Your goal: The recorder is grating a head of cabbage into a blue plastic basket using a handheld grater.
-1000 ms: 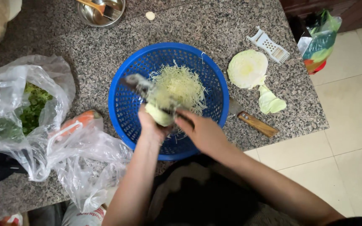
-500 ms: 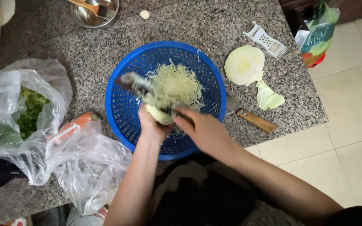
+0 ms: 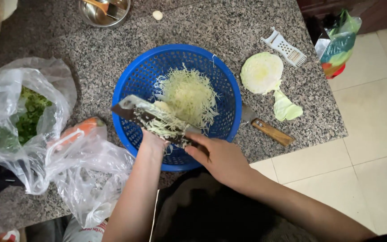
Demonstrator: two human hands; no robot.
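Soft, even indoor light, faint shadows, no glare — slight blur, edges mildly stretched

Speckled grey granite counter (image 3: 229,27), its right edge meeting a pale tiled floor (image 3: 377,134). Lying on it: blue plastic colander (image 3: 135,80) at centre; halved cabbage (image 3: 261,72) with a loose cabbage leaf (image 3: 286,106) just beside it; white hand grater (image 3: 284,46); wooden-handled knife (image 3: 269,131) partly behind the colander; steel bowl (image 3: 99,13) and a small pale clove (image 3: 157,15) at the far edge. At left, clear plastic bags (image 3: 81,175), one holding greens (image 3: 30,114), and a carrot (image 3: 79,130).
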